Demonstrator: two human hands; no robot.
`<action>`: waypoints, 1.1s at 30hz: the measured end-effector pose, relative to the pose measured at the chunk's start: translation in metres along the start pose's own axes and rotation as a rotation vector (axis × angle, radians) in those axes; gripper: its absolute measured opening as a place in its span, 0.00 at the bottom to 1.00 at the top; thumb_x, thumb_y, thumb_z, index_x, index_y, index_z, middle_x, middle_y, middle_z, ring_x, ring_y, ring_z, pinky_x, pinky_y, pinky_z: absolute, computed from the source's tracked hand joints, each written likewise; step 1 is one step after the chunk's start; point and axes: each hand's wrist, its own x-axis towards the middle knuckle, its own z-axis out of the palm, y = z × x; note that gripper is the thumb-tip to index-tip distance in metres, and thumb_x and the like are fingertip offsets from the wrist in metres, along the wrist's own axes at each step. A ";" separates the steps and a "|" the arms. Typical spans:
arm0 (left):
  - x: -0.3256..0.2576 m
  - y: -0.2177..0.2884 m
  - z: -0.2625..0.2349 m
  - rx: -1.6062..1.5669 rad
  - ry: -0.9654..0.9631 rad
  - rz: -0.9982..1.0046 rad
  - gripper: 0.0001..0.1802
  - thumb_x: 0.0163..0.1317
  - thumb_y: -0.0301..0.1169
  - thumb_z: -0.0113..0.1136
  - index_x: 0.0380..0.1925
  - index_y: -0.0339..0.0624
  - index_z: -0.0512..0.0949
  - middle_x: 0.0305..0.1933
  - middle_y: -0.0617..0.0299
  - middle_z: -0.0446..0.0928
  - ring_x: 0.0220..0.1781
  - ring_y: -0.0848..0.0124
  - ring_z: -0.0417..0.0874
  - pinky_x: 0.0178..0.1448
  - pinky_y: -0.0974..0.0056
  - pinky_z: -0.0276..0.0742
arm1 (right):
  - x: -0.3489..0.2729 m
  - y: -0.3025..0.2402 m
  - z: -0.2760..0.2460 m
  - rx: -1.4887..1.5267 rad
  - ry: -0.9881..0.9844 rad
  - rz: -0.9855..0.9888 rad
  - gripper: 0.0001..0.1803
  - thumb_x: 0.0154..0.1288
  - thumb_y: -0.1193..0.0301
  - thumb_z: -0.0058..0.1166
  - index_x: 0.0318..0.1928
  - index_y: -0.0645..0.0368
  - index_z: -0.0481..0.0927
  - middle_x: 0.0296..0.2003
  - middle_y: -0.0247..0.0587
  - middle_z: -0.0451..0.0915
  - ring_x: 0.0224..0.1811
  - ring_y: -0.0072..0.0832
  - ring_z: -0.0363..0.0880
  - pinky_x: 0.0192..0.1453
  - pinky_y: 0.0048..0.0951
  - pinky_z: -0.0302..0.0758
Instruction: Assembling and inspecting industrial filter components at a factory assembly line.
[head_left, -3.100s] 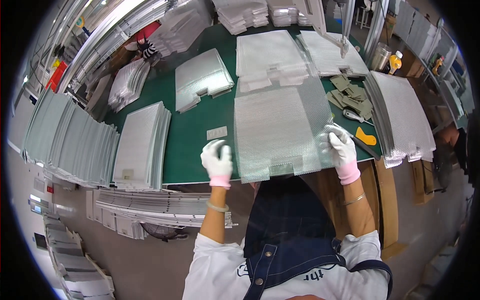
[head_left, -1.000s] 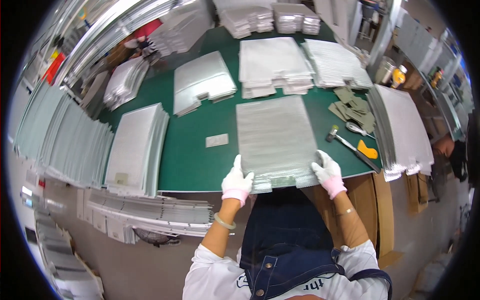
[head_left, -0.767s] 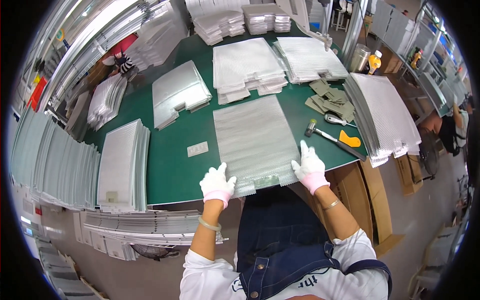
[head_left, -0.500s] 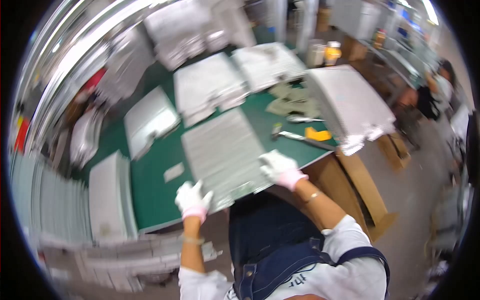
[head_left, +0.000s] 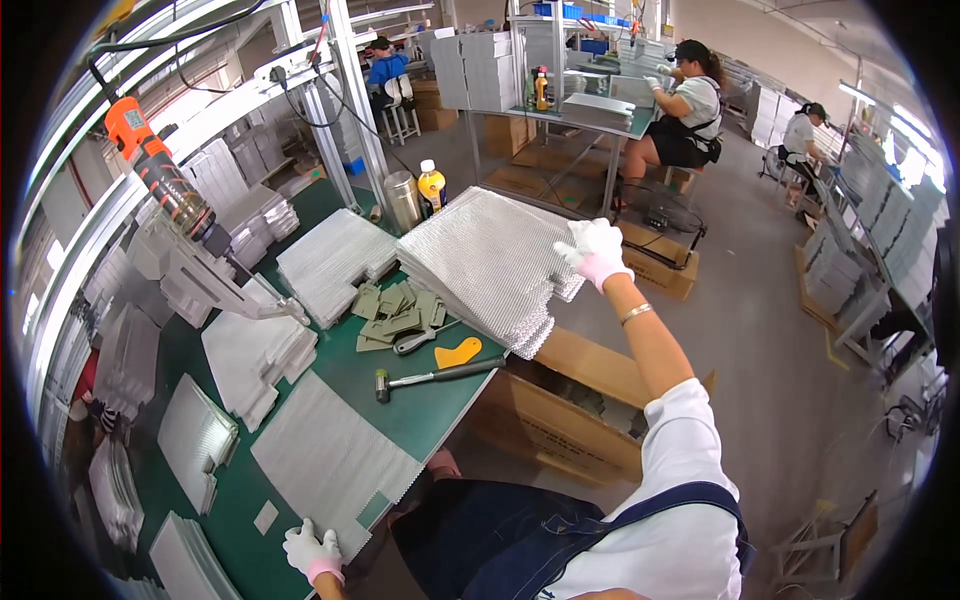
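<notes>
Since the earlier frames, the right hand (head_left: pixel 597 255) has left the flat sheet (head_left: pixel 330 462) and reached to the stack (head_left: pixel 490 265) at the table's (head_left: pixel 420 405) right end, fingers grasping its top edge. Left hand (head_left: pixel 312 550) rests open by the flat sheet. Seemingly fetching another sheet; next it needs lifting clear.

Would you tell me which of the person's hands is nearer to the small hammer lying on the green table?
Right, though only slightly. The right hand grips the stack of mesh sheets beyond the hammer; the left hand presses the flat sheet at the near table edge.
</notes>
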 end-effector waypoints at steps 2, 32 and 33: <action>0.001 0.003 -0.004 0.019 -0.009 -0.029 0.28 0.43 0.40 0.66 0.48 0.50 0.77 0.50 0.54 0.70 0.50 0.56 0.71 0.54 0.56 0.70 | 0.007 -0.001 0.007 -0.069 -0.134 -0.049 0.34 0.55 0.44 0.51 0.53 0.58 0.72 0.51 0.45 0.75 0.56 0.43 0.68 0.57 0.41 0.64; -0.002 0.009 -0.013 0.079 -0.086 -0.050 0.27 0.47 0.44 0.64 0.49 0.49 0.77 0.50 0.55 0.71 0.52 0.57 0.72 0.55 0.57 0.70 | 0.008 -0.010 -0.044 0.025 -0.502 -0.071 0.54 0.47 0.38 0.54 0.66 0.62 0.56 0.60 0.58 0.65 0.63 0.44 0.63 0.66 0.35 0.61; -0.002 0.010 -0.011 0.073 -0.086 -0.056 0.27 0.47 0.44 0.64 0.49 0.49 0.77 0.50 0.55 0.71 0.52 0.57 0.72 0.55 0.57 0.70 | 0.007 -0.003 -0.030 0.077 -0.513 -0.076 0.55 0.48 0.38 0.54 0.66 0.64 0.54 0.61 0.58 0.62 0.65 0.44 0.60 0.67 0.34 0.59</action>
